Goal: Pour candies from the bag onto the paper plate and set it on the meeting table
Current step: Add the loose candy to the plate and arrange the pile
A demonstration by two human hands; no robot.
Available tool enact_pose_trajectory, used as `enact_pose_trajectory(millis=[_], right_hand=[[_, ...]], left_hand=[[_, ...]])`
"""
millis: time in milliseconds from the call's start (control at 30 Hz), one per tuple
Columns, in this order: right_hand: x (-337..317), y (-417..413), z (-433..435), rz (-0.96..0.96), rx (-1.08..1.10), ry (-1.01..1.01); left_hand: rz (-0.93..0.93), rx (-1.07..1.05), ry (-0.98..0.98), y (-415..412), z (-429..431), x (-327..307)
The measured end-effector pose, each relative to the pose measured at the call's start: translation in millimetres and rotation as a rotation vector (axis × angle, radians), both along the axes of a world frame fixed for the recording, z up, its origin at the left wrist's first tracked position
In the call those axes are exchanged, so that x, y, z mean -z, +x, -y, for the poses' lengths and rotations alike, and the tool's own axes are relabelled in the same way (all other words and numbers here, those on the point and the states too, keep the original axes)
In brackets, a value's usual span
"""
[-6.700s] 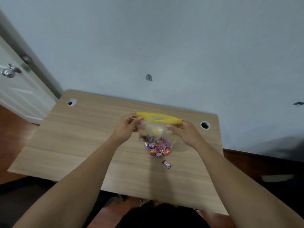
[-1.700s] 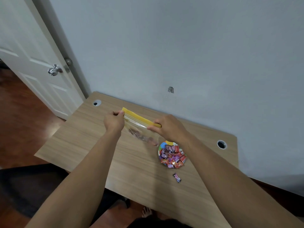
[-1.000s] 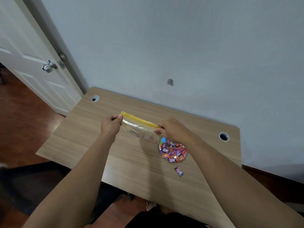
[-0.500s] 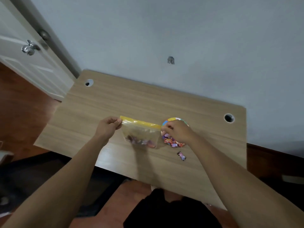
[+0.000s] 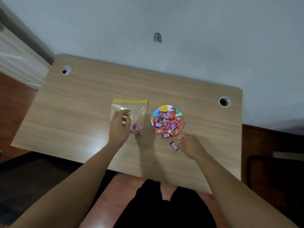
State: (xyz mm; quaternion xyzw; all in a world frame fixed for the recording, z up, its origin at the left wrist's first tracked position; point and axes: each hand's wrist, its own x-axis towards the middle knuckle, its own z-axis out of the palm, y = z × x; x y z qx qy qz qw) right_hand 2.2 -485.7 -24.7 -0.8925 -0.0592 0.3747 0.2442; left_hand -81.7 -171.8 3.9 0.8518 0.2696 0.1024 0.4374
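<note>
A clear zip bag (image 5: pixel 136 111) with a yellow top strip lies flat on the wooden table (image 5: pixel 82 116), a few candies left in its lower corner. My left hand (image 5: pixel 119 127) hovers over the bag's near half with fingers spread, holding nothing. To the right sits a colourful paper plate (image 5: pixel 164 108) heaped with wrapped candies (image 5: pixel 168 124). One stray candy (image 5: pixel 174 145) lies on the table just in front of the plate. My right hand (image 5: pixel 189 145) is beside that stray candy, fingers loosely curled, its fingertips at the candy's edge.
The table stands against a pale wall, with round cable holes at the back left (image 5: pixel 65 70) and back right (image 5: pixel 224 101). A white door (image 5: pixel 18 63) is at the far left. Dark floor and my legs lie below the table's near edge.
Both hands have let go of the bag, which now lies flat on the table. My right hand has dropped down beside the stray candy. The camera has tilted further down.
</note>
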Motion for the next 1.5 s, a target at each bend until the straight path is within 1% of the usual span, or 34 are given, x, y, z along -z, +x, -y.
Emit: enact_pose_trajectory(millis=[100,167,333,400,500,600,667,800,1000,1267,1367,1500], right_hand=[[25,-13,5,0.025,0.013,-0.021],[40,-20,8,0.03,0.035,-0.018],[64,-32,10,0.143,0.049,0.02],[70,-33,10,0.195,0.05,0.036],[75,-32,12,0.211,0.067,0.06],[75,-28,16,0.219,0.149,0.073],[73,-24,19,0.212,0.193,0.067],[71,-18,29,0.239,0.214,0.071],[59,-4,30,0.263,0.227,0.062],[45,29,4,0.364,0.198,0.144],[43,44,-14,0.403,0.159,0.156],[44,60,-33,0.419,0.114,0.188]], left_hand=[[-0.102,0.264,-0.038,5,32,25],[-0.137,0.368,-0.029,7,51,39],[-0.145,0.443,0.0,26,93,67],[-0.163,0.492,0.066,34,106,80],[-0.186,0.592,0.129,43,121,87],[-0.162,0.709,0.24,51,128,94],[-0.154,0.74,0.289,55,128,99],[-0.179,0.752,0.325,64,127,101],[-0.218,0.727,0.243,74,124,98],[-0.249,0.679,0.189,81,113,85],[-0.199,0.575,0.123,76,104,81],[-0.179,0.316,-0.035,61,92,80]])
